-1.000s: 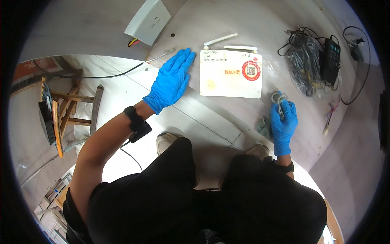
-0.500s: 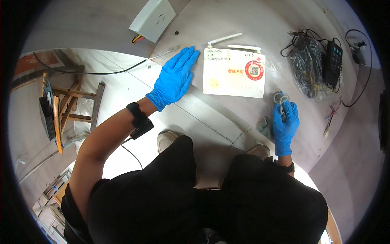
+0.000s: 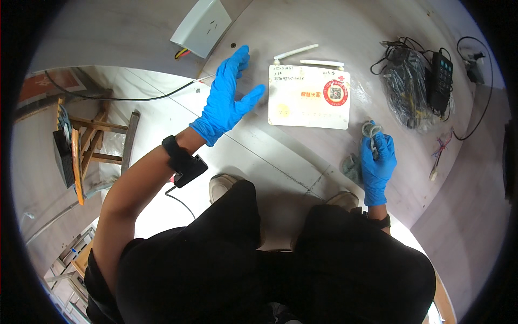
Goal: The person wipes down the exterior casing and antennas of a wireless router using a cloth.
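A white router (image 3: 307, 110) with two white antennas lies on the pale table (image 3: 324, 148), a round red sticker on its top. Left of it, my left hand (image 3: 224, 102) in a blue glove is open and holds nothing, its thumb spread toward the router's left edge without touching. My right hand (image 3: 379, 162), also blue-gloved, is closed around a grey-green cloth (image 3: 371, 129) at the table's front, just beyond the router's lower right corner. Part of that cloth hangs out beside the hand; the rest is hidden in the fingers.
At the right lie a clear plastic bag (image 3: 409, 89), a black handset-like device (image 3: 442, 81) with buttons, and a short wire bundle (image 3: 440, 156). A white socket box (image 3: 202, 29) stands at the back left, near a black cable (image 3: 135, 98). A wooden stool (image 3: 102, 135) stands at left.
My left hand has turned and its thumb has swung out from the fingers, away from lying flat with fingers together. My right hand stays nearly in place with the cloth.
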### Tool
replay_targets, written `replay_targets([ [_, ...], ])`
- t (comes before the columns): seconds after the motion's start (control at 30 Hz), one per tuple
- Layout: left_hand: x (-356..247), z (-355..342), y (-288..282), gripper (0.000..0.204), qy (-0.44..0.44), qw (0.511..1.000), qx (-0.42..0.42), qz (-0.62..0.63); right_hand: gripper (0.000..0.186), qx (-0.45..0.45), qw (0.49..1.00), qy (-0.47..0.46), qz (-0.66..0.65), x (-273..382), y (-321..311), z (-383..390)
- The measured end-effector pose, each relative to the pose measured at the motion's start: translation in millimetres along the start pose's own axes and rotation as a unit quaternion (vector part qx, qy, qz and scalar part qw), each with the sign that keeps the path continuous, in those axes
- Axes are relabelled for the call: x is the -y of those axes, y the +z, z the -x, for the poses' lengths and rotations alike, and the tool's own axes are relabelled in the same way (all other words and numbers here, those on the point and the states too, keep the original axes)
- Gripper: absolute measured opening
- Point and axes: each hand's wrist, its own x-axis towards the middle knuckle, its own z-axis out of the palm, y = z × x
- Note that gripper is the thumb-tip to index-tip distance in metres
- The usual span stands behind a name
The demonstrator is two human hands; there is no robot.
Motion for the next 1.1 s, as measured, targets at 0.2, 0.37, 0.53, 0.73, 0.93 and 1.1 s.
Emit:
replay_targets([
  [0.2,-48.3,-36.6,16.6,0.126,0.074,0.976,0.121,-0.166,0.024,-0.006,1.000,0.005,0.011,-2.6,-0.5,1.9],
  [0.37,-45.5,-37.4,28.9,0.132,0.123,0.947,0.208,-0.214,0.023,-0.013,1.000,-0.011,0.014,-0.7,0.0,1.1],
  [0.53,-45.5,-37.7,29.4,0.132,0.146,0.937,0.219,-0.228,0.026,-0.012,1.000,-0.009,0.017,0.0,-0.1,1.4],
  [0.73,-54.1,-41.9,27.7,0.137,0.123,0.933,0.232,-0.246,0.031,-0.021,1.000,-0.017,0.007,-1.6,0.9,2.3],
  [0.93,-51.2,-49.1,23.1,0.133,0.133,0.942,0.198,-0.234,0.032,-0.022,1.000,-0.023,0.002,-3.9,2.1,2.1],
  [1.1,-57.1,-45.8,31.5,0.139,0.143,0.923,0.228,-0.276,0.032,-0.020,0.999,-0.018,0.017,-2.5,0.6,2.7],
])
